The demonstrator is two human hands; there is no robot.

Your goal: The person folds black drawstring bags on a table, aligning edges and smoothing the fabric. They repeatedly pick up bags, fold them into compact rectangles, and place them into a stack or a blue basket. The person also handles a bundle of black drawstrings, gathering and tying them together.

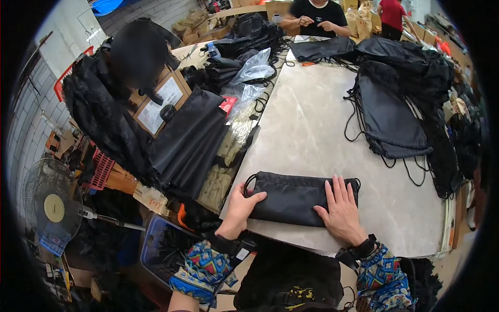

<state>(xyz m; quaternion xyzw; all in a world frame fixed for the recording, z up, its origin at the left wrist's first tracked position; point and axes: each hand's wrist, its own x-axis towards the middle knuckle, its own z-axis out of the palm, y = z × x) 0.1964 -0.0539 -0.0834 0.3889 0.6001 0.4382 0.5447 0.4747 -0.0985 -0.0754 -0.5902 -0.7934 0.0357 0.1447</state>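
A black drawstring bag (291, 200), folded into a flat oblong, lies on the light tabletop near its front edge. My left hand (241, 207) grips the bag's left end, thumb on top and fingers out of sight at the edge by a loop of cord. Flat across the right end rests my right hand (340, 208), fingers stretched out and pointing away from me. More black drawstring bags (390, 114) are heaped on the right side of the table, cords trailing over the top.
Left of the table, a cardboard box (162, 101) stands among stacked black fabric (189, 140). Clear plastic bags (254, 67) lie farther back. A standing fan (53, 208) and a blue basket (153, 244) are at lower left. Across the table is a person in black (314, 18).
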